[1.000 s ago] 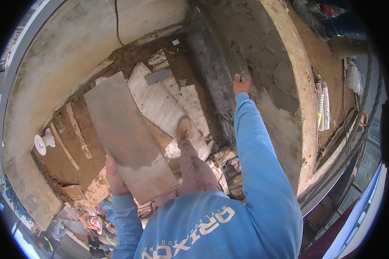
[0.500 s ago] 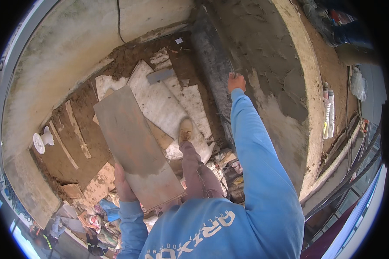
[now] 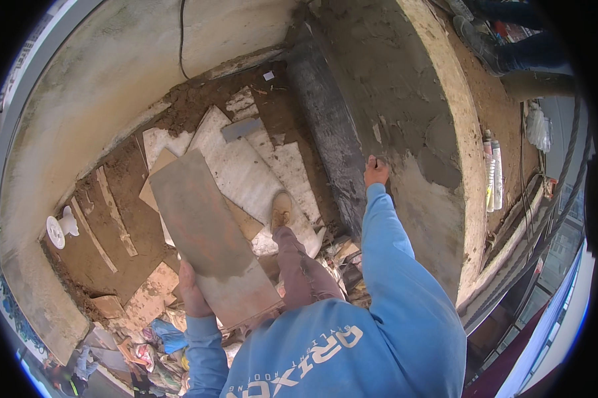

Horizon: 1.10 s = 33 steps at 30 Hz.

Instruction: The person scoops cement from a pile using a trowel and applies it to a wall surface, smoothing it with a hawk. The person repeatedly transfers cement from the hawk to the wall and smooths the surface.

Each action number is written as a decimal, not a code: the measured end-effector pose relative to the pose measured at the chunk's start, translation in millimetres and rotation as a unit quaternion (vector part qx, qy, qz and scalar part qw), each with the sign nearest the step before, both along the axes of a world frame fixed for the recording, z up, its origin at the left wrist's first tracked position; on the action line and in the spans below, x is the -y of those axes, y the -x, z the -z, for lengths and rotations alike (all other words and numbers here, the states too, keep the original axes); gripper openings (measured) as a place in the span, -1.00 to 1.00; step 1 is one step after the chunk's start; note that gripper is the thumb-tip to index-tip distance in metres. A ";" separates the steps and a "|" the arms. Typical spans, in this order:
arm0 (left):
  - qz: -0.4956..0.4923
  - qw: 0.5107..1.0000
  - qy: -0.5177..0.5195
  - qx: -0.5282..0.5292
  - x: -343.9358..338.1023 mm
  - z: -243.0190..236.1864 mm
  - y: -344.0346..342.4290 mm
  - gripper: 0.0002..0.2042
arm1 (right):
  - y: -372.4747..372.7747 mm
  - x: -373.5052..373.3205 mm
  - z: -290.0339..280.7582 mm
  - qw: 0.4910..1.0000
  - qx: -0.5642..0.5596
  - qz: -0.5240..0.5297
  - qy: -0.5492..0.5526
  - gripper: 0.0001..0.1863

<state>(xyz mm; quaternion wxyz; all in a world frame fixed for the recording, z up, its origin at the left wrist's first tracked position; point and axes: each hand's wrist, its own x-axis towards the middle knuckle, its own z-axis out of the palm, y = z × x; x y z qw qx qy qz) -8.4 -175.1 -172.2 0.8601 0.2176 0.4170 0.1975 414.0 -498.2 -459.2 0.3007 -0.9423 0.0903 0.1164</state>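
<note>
My left hand grips the left edge of a long rectangular board, tilted in front of me. Most of its face carries a damp grey-brown smear; the near end is paler. At the right, my right hand is closed against the wall, its arm stretched out. What its fingers hold is hidden. Wet grey mortar covers the wall's upper and far part, with trowel marks and a thick patch. Below my right hand the wall is paler. A dark strip runs along the wall's foot.
My boot stands on dirty white sheets over soil. A white spool and wooden strips lie left. Rubbish bags lie near me. Past the wall are tubes, a cable and another person's leg.
My right hand has moved nearer to me along the wall, and its elbow is more bent. The board stays in my left hand, barely shifted. The view has turned slightly.
</note>
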 end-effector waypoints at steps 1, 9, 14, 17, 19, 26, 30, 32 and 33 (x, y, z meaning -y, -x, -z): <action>0.001 1.000 -0.008 0.007 -0.5 -1.6 -3.0 -0.46 | 16.3 -0.6 -12.5 1.000 0.022 -0.001 0.022 -0.46; 0.071 0.996 -0.040 0.022 -13.0 -16.0 -41.1 -0.51 | 107.8 -43.8 -181.1 0.980 0.062 -0.148 -0.115 -0.62; 0.162 0.980 -0.029 0.113 -25.5 -63.1 -79.5 -0.51 | 114.9 -104.8 -389.0 0.861 -0.083 -0.392 -0.312 -0.64; 0.195 0.967 -0.015 0.166 -38.1 -104.8 -81.5 -0.51 | 115.4 -133.8 -475.8 0.777 -0.131 -0.515 -0.336 -0.61; 0.215 0.953 0.005 0.215 -49.6 -122.4 -72.6 -0.50 | 108.5 -149.8 -501.5 0.699 -0.171 -0.573 -0.392 -0.54; 0.161 0.955 -0.079 0.238 -74.4 -163.2 -28.8 -0.45 | 123.5 -189.6 -535.6 0.700 -0.209 -0.617 -0.294 -0.51; 0.117 0.955 -0.039 0.269 -89.8 -162.9 0.5 -0.45 | 135.1 -198.4 -516.1 0.687 -0.260 -0.621 -0.274 -0.51; 0.104 0.949 -0.013 0.299 -96.9 -160.9 11.5 -0.45 | 135.2 -192.0 -500.2 0.710 -0.278 -0.602 -0.235 -0.51; 0.098 0.944 -0.010 0.313 -100.1 -162.4 18.0 -0.45 | 136.0 -187.9 -493.3 0.729 -0.242 -0.603 -0.215 -0.50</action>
